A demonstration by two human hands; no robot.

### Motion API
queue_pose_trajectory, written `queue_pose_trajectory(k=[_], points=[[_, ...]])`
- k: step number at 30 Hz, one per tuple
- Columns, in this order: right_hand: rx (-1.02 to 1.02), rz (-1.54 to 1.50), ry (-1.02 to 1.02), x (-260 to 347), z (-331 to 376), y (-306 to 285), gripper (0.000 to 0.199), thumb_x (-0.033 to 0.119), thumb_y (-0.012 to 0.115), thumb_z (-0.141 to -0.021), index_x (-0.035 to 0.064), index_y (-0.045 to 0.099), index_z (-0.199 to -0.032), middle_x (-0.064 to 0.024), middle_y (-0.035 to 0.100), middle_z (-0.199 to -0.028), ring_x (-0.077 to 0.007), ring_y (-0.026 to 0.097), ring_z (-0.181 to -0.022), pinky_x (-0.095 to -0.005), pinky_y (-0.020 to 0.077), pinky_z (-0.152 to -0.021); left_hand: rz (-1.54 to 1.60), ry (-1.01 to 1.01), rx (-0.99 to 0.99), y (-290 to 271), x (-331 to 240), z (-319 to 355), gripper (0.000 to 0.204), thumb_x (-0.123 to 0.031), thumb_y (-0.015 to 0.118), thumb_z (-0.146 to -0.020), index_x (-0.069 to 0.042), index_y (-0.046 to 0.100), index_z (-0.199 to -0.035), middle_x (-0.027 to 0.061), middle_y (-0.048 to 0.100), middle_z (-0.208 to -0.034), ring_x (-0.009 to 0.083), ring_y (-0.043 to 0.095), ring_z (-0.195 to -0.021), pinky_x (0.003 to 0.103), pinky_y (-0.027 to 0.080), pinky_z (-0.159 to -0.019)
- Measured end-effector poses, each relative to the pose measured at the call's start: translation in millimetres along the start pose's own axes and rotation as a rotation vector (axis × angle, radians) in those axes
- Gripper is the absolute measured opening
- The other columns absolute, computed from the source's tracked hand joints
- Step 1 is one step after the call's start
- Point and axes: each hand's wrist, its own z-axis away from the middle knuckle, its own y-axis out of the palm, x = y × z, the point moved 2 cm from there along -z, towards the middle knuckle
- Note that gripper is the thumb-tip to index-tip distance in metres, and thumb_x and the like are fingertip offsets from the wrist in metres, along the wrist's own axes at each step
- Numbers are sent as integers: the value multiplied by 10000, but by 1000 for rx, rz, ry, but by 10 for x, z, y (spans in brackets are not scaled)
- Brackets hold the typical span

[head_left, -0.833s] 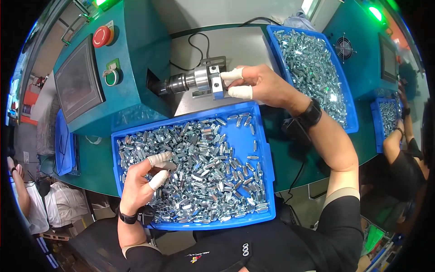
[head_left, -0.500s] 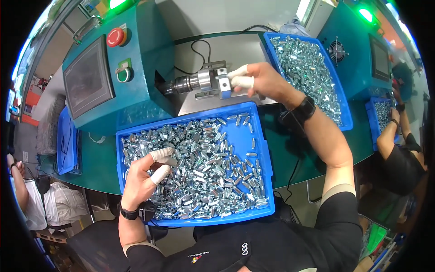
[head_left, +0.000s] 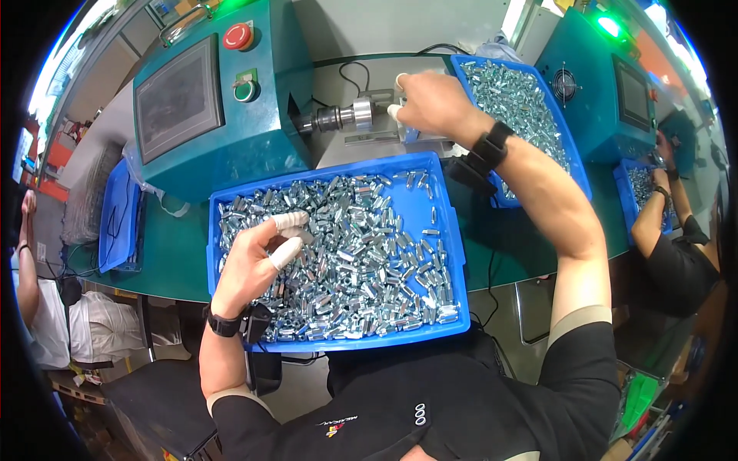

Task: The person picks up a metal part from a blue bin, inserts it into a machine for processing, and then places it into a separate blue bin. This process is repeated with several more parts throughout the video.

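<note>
My left hand (head_left: pixel 257 257), wearing pale finger cots, hovers over the blue tray (head_left: pixel 455 253) of shiny hexagonal metal pieces (head_left: pixel 346 253). Its thumb and first fingers are drawn together; whatever lies between them is hidden. At the bench machine my right hand (head_left: pixel 434 104) curls its cot-covered fingertips round the metal fixture block (head_left: pixel 413 137), which the hand mostly covers. Just left of these fingers is the round metal chuck (head_left: pixel 361 114) on the machine's spindle.
The teal machine (head_left: pixel 261 146) carries a dark screen (head_left: pixel 178 98), a red button (head_left: pixel 238 36) and a green-ringed button (head_left: pixel 245 90). Another blue tray (head_left: pixel 582 173) of metal pieces stands right of my right hand. A co-worker's arm (head_left: pixel 653 215) shows at far right, another person (head_left: pixel 46 307) at far left.
My right hand has closed over the fixture block, covering it. My left hand stays over the tray with its fingers similarly bent. The whole view has shifted slightly.
</note>
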Motion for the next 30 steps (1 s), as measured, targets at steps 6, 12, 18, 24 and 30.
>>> queue_pose_trajectory(k=[6, 12, 18, 24, 30], points=[[-136, 60, -5, -121, 79, -103, 473, 386, 685, -914, 35, 707, -1229, -233, 754, -1022, -424, 715, -1010, -508, 565, -884, 84, -11, -1, 40, 25, -16, 383, -113, 675, -1026, 35, 635, -1377, 112, 782, -1128, 137, 717, -933, 302, 569, -882], [54, 193, 188, -759, 573, -223, 461, 381, 722, -908, 66, 721, -1244, -223, 755, -1094, -419, 706, -1064, -498, 561, -921, 94, 10, -38, -51, 12, 87, 358, -110, 685, -1022, 17, 659, -1356, 85, 778, -1095, 115, 705, -925, 283, 563, -869], [-46, 250, 150, -902, 1220, -400, 363, 293, 774, -906, 64, 745, -1185, -190, 740, -1120, -392, 700, -1072, -464, 559, -929, 37, 31, 12, -50, -4, 39, 347, -112, 679, -1026, 7, 664, -1352, 61, 772, -1061, 91, 679, -891, 278, 558, -835], [23, -185, -365, 62, 1493, 56, 250, 176, 838, -823, 63, 758, -1032, -122, 686, -1114, -344, 650, -1077, -439, 533, -934, 17, 54, -5, 22, 4, 47, 347, -135, 670, -1036, 4, 663, -1354, 48, 765, -1029, 86, 666, -860, 272, 551, -808], [234, 24, -542, 277, 1534, 313, 135, 127, 818, -791, 74, 746, -891, -111, 645, -1128, -326, 584, -1132, -421, 465, -999, 30, 0, 12, 50, -50, 8, 379, -94, 649, -1031, 15, 633, -1393, 86, 767, -1106, 137, 702, -910, 302, 564, -878]])
